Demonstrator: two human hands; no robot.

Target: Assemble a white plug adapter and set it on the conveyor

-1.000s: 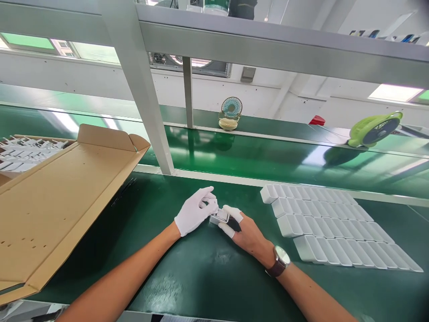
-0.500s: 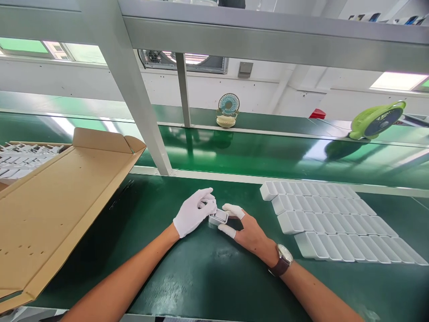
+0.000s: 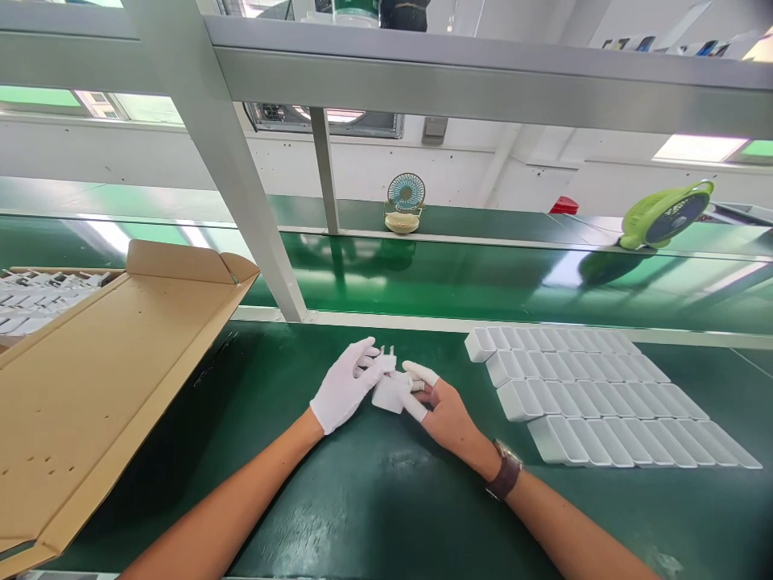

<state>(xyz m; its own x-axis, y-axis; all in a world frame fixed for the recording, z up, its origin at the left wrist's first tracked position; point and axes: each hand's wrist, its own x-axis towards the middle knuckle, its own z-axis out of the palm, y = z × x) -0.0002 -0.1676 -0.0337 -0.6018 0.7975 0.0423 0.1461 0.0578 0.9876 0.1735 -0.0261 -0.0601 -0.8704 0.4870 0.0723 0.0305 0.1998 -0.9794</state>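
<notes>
My left hand (image 3: pixel 345 388), in a white glove, and my right hand (image 3: pixel 438 403), bare with white finger cots and a wristwatch, meet over the green bench. Between them they hold a small white charger plug (image 3: pixel 388 388); its two metal prongs point up and away from me. The left fingers pinch its upper end at the prongs, and the right thumb and forefinger grip its right side. Just to the right lie rows of white chargers (image 3: pixel 595 403), packed side by side on the bench.
An open cardboard box (image 3: pixel 109 379) with its flap raised stands at the left, with white parts (image 3: pixel 36 294) inside. A grey post (image 3: pixel 241 201) rises behind the hands. On the far belt sit a small blue fan (image 3: pixel 405 201) and a green fan (image 3: pixel 664 217).
The charger has been turned in my hands: its white body now faces me and the prongs stick up. Both hands stayed in nearly the same place.
</notes>
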